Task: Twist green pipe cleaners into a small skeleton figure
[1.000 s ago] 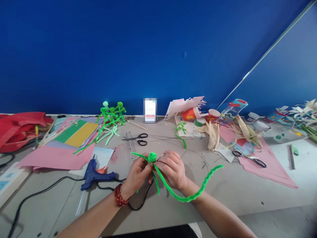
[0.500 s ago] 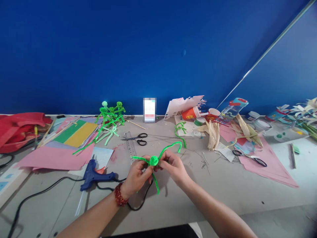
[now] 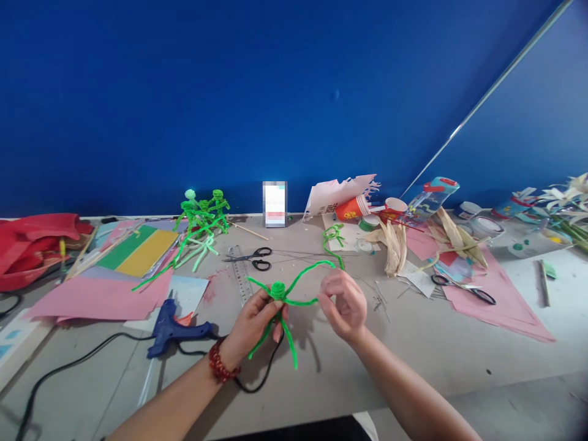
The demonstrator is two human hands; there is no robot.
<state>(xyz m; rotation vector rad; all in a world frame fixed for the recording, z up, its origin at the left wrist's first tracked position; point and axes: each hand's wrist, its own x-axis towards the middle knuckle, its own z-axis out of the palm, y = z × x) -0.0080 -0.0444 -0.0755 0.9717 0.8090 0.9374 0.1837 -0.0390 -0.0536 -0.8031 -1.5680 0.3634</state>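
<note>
While left hand [image 3: 252, 324] grips green pipe-cleaner [image 3: 278, 291], right hand [image 3: 343, 306] hovers beside.

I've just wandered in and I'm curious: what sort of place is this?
Probably a craft workshop or art room: the table holds a hot glue gun, scissors and pink card, and a green pipe-cleaner figure is in hand, with similar figures standing behind.

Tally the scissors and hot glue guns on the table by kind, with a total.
Black-handled scissors: 2
Blue hot glue gun: 1
Total: 3
</note>
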